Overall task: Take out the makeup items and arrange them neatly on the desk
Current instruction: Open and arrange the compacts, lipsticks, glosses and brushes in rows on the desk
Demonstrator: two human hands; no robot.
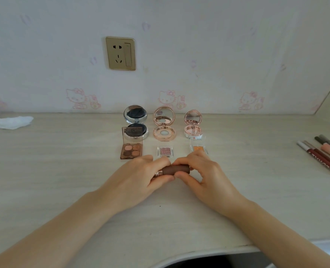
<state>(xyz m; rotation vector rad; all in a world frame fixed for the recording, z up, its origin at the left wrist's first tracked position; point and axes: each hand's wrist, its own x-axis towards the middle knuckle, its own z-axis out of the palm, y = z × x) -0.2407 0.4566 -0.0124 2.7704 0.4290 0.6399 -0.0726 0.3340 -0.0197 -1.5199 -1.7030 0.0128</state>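
Both hands grip a brown lipstick tube lying sideways just above the desk's middle. My left hand holds its metallic rose-gold end, and my right hand pinches the brown cap end. Behind them stand three opened compacts in a row: a black and silver one, a rose-gold one and a smaller pink one. In front of these lie a brown four-pan eyeshadow palette, a small pink eyeshadow pan and an orange one, partly hidden by my right hand.
Several lip glosses and pencils lie bunched at the desk's right edge. A crumpled white tissue rests at the far left. A wall socket sits above the desk. The desk's curved front edge runs below my arms.
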